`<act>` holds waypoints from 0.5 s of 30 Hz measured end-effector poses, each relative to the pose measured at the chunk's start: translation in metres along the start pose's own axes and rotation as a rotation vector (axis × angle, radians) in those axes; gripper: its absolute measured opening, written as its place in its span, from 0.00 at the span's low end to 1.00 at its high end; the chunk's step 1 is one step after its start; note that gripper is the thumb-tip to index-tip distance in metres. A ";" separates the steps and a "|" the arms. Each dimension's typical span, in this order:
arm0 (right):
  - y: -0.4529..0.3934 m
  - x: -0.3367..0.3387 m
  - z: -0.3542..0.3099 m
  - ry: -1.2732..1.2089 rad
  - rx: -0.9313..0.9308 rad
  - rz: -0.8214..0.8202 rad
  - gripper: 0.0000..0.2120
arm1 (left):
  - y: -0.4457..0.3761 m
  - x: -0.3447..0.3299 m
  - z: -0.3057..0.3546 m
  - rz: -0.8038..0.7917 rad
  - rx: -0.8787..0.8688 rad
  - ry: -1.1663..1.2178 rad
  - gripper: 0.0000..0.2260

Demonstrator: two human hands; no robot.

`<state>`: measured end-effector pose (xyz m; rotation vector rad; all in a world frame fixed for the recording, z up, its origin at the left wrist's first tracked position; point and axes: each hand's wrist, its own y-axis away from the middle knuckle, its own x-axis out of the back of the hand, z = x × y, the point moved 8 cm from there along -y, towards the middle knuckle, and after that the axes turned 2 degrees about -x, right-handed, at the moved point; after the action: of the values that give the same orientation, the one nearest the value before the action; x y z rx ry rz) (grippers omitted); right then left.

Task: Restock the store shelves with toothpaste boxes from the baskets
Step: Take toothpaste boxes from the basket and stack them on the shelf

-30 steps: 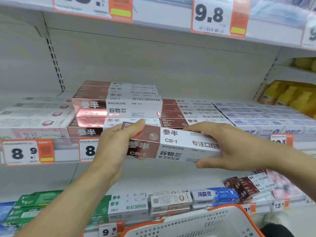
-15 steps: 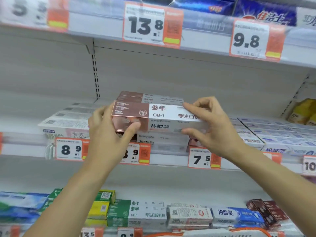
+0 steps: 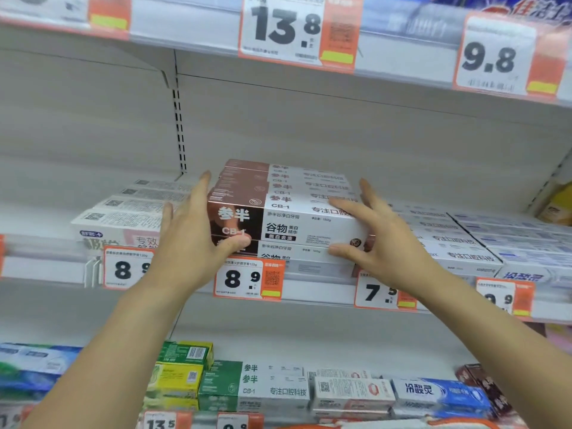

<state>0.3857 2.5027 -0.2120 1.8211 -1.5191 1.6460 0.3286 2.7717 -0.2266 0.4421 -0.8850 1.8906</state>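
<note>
both forearms reach up — left grip (image 3: 192, 243) and right grip (image 3: 383, 239) spread, fingers straight.

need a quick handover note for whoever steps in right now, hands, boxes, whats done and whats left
Left hand: fingers straight along the left end of the front brown-and-white toothpaste box, thumb on its front face.
Right hand: fingers spread against the same box's right end and top.
The box sits on top of the matching stack on the middle shelf, above the 8.9 price tag.
Done: this box is on the shelf.
Left: square it with the row, let go, fetch more boxes; the basket is barely visible at the bottom edge, so the remaining stock can't be judged.
</note>
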 end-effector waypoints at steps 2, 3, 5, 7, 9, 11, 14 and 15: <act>0.000 -0.001 -0.001 -0.015 -0.008 -0.002 0.33 | 0.002 -0.001 0.005 -0.023 0.010 0.022 0.46; 0.000 -0.001 -0.002 -0.018 -0.011 0.000 0.32 | 0.003 -0.001 0.007 -0.033 0.013 0.035 0.45; 0.002 -0.002 -0.003 -0.005 -0.012 0.004 0.32 | 0.003 -0.002 0.006 -0.042 0.008 0.059 0.43; 0.005 -0.003 -0.005 0.028 -0.002 0.007 0.32 | 0.002 -0.002 0.004 -0.043 0.002 0.056 0.43; 0.006 -0.002 -0.007 0.051 0.007 0.015 0.32 | 0.000 -0.003 0.001 -0.042 -0.010 0.044 0.44; 0.006 -0.001 -0.008 0.048 -0.006 0.011 0.33 | -0.004 -0.001 -0.001 -0.047 -0.025 0.038 0.48; 0.001 0.003 -0.009 0.068 -0.037 -0.066 0.40 | -0.017 0.003 -0.003 -0.103 -0.055 0.015 0.56; -0.003 0.005 -0.011 0.083 -0.051 -0.116 0.43 | -0.022 0.006 -0.001 -0.126 -0.067 -0.003 0.58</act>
<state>0.3808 2.5094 -0.2035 1.7566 -1.3813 1.5939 0.3455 2.7819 -0.2154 0.4499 -0.8988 1.7406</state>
